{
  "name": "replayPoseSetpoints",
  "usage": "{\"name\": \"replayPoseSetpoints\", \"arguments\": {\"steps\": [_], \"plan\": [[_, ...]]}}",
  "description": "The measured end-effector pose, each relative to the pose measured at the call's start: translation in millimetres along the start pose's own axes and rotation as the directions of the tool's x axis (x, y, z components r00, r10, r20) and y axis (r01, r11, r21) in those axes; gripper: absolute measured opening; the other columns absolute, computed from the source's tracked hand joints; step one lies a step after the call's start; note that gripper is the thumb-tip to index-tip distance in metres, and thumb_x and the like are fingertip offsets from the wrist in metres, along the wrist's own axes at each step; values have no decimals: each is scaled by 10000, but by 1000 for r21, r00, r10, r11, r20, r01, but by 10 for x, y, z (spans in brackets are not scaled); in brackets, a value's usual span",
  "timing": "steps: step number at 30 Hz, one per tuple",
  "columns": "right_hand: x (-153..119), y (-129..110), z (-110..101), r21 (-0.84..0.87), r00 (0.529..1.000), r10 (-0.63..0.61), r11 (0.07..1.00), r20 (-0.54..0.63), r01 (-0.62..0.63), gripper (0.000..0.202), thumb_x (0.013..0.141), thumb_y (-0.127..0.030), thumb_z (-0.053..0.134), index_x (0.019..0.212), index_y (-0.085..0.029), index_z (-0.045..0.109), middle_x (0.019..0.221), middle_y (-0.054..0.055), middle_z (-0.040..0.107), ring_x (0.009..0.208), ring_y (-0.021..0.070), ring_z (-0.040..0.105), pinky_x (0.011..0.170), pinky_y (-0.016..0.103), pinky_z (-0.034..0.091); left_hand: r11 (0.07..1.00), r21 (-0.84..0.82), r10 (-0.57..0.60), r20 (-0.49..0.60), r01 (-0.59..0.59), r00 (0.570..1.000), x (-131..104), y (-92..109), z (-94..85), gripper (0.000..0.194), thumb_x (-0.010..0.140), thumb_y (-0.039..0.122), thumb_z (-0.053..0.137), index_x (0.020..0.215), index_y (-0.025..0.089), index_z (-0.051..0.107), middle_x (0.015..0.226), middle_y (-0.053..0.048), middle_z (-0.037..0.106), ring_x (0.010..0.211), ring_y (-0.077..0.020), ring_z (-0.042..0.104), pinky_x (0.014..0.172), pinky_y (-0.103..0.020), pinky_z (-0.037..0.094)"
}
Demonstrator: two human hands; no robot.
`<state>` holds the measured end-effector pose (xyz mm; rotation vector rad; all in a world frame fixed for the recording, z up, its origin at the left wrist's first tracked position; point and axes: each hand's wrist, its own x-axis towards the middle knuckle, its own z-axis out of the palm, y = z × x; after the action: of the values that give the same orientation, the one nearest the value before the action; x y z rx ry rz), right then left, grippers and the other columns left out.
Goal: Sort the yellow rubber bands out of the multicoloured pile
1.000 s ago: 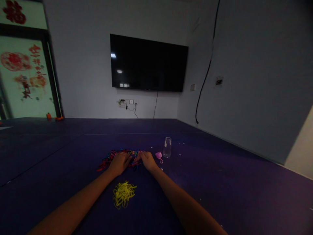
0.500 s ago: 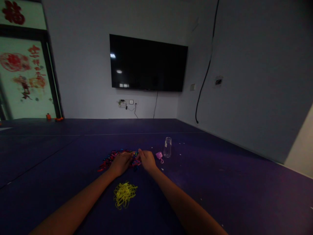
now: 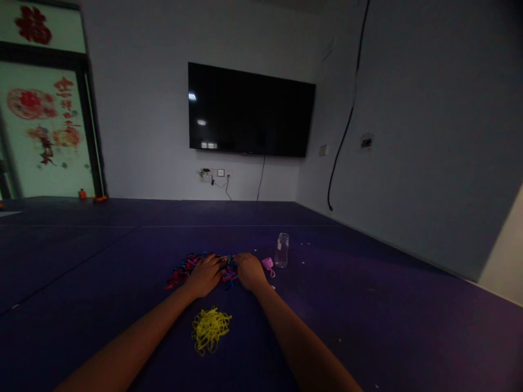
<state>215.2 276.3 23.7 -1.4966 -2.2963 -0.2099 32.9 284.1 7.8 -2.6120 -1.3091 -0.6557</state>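
Observation:
A loose heap of multicoloured rubber bands point(image 3: 182, 275), mostly red, blue and pink, lies on the purple floor surface. My left hand point(image 3: 205, 275) rests on top of the heap, palm down, with its fingers stretched out and slightly apart. At the heap's right end is my right hand point(image 3: 250, 271), its fingers bent down and together; the tips are hidden, so what they hold does not show. Nearer to me, between my forearms, a separate tangle of yellow rubber bands point(image 3: 210, 328) lies by itself.
A clear bottle point(image 3: 281, 251) stands upright and uncapped right of my right hand. Beside it lies a pink cap with a loop point(image 3: 267, 263). Small white scraps are scattered around. A television point(image 3: 251, 111) hangs on the far wall, and a black cable point(image 3: 345, 130) dangles at the right.
My right hand has turned more palm-down over the heap, its thumb no longer raised. The fingers of my left hand have spread a little. The view has shifted slightly.

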Motion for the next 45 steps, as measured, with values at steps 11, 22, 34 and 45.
{"name": "replayPoseSetpoints", "arguments": {"steps": [11, 22, 34, 45], "plan": [[34, 66, 49, 54, 989, -135, 990, 63, 132, 389, 786, -88, 395, 1094, -153, 624, 1185, 104, 589, 1141, 209, 484, 956, 305, 325, 995, 27, -94, -46, 95, 995, -5, 54, -51, 260, 900, 290, 420, 1006, 183, 631, 1113, -97, 641, 1078, -229, 528, 950, -385, 359], [21, 79, 53, 58, 998, -45, 997, 48, 42, 379, 770, -109, 413, 1065, -166, 644, 1146, 95, 622, 1110, 201, 522, 946, 291, 346, 982, 83, -164, -37, 167, 986, -16, 73, -73, 259, 890, 299, 417, 986, 167, 618, 1116, -109, 635, 1088, -240, 532, 962, -390, 349], [-5, 43, 13, -15, 997, -18, 1000, 71, 19, 390, 798, -130, 392, 1110, -202, 614, 1168, 86, 604, 1107, 208, 512, 925, 311, 351, 989, -3, -148, -119, 148, 982, -1, 14, 9, 263, 879, 287, 421, 987, 166, 628, 1031, -107, 651, 1011, -231, 566, 922, -370, 385], [14, 69, 42, -40, 996, 6, 999, 91, -3, 341, 815, -168, 396, 1082, -164, 608, 1151, 121, 592, 1104, 239, 494, 894, 347, 358, 924, -304, -349, -427, 231, 834, 0, -156, -123, 256, 793, 184, 438, 796, 160, 692, 849, -79, 691, 814, -210, 633, 788, -334, 483]]}}
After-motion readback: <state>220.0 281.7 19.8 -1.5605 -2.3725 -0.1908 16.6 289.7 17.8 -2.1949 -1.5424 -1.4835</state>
